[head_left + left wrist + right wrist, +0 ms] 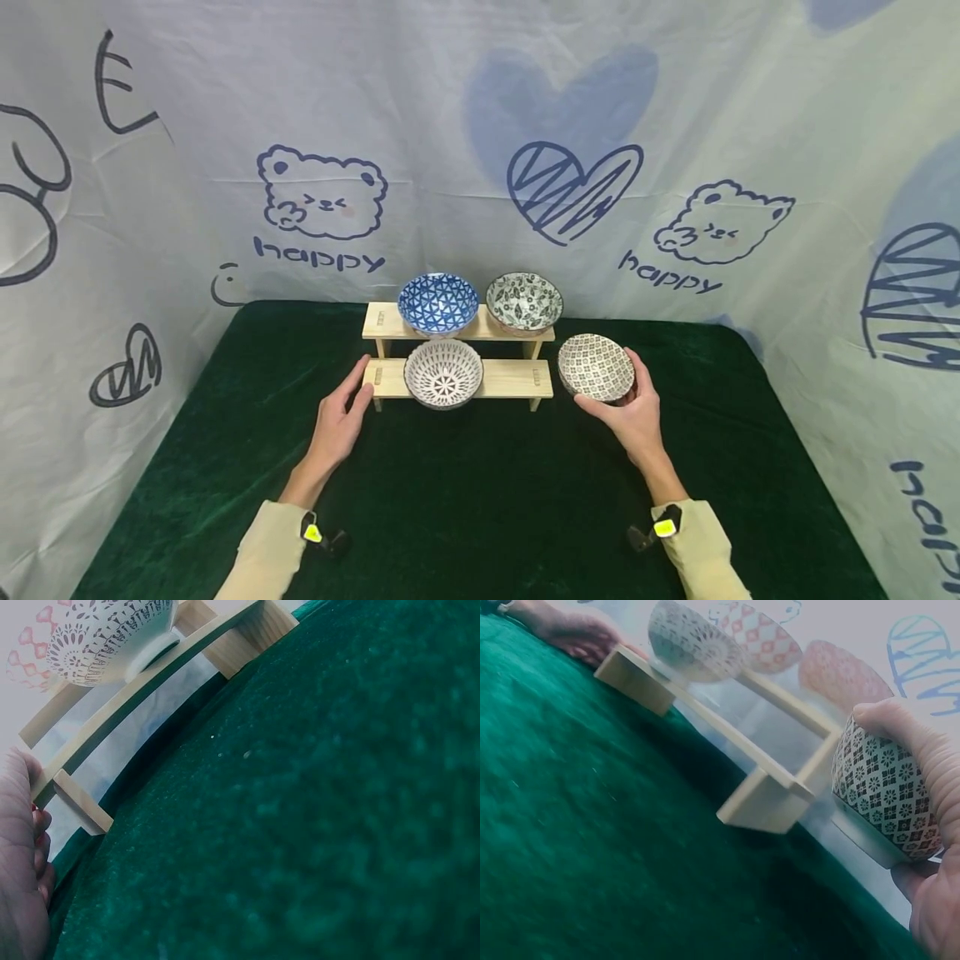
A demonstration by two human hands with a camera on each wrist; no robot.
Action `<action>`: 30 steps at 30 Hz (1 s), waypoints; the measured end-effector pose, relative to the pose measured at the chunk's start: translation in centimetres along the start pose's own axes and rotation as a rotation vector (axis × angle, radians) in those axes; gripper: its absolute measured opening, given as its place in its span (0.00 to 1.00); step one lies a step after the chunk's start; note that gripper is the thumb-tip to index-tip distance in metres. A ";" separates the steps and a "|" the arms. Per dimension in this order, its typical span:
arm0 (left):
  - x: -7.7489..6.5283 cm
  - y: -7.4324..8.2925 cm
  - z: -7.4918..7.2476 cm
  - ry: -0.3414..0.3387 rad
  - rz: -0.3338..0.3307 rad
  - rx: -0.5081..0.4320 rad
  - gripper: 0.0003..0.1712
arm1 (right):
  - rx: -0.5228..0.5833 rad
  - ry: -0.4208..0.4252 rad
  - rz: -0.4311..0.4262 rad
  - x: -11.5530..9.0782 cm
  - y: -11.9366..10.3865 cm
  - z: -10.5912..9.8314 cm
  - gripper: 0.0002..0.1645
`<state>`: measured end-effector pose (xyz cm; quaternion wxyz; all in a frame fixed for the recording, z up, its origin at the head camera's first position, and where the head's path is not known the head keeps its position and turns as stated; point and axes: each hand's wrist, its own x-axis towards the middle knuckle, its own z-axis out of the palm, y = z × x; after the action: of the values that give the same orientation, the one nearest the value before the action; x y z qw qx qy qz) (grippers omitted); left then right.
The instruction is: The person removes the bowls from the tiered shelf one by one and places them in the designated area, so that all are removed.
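Observation:
My right hand [637, 417] holds a small bowl [596, 367] with a brown flower-lattice pattern, to the right of the two-tier wooden stand [517, 379]. Its thumb lies at the rim and fingers reach round the far side; the bowl tilts toward me. At the stand's left end, my left hand [336, 427] grips the lower shelf between thumb and fingers. On that shelf sits a bowl with black petal marks [443, 374]. The upper shelf bears a blue triangle-patterned bowl [438, 304] and a bowl with dark green leaves [524, 302].
Dark green cloth [480, 500] covers the table under the stand. A pale curtain [450, 108] with drawn hearts and bears hangs close behind and at both sides. On the lower shelf, bare wood shows to the right of the petal-marked bowl.

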<state>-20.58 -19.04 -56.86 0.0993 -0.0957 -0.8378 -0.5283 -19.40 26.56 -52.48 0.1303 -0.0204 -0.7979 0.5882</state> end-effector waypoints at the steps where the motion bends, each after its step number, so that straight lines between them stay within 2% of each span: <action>1: 0.0 0.0 0.0 -0.003 -0.001 -0.001 0.31 | -0.011 0.011 0.006 0.3 0.3 0.0 0.64; 15: -0.1 0.0 0.0 -0.012 -0.022 0.000 0.31 | -0.069 0.104 0.055 4.3 4.3 1.3 0.69; 22: -0.2 0.1 0.1 -0.017 -0.023 -0.009 0.31 | -0.087 0.140 0.066 5.6 4.9 2.0 0.67; 30: -0.2 0.0 0.0 -0.017 -0.030 -0.004 0.32 | -0.107 0.109 0.119 5.7 4.9 2.0 0.69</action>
<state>-20.43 -19.04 -56.92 0.0842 -0.0879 -0.8388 -0.5306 -26.00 27.23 -56.56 0.1368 -0.1067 -0.8173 0.5494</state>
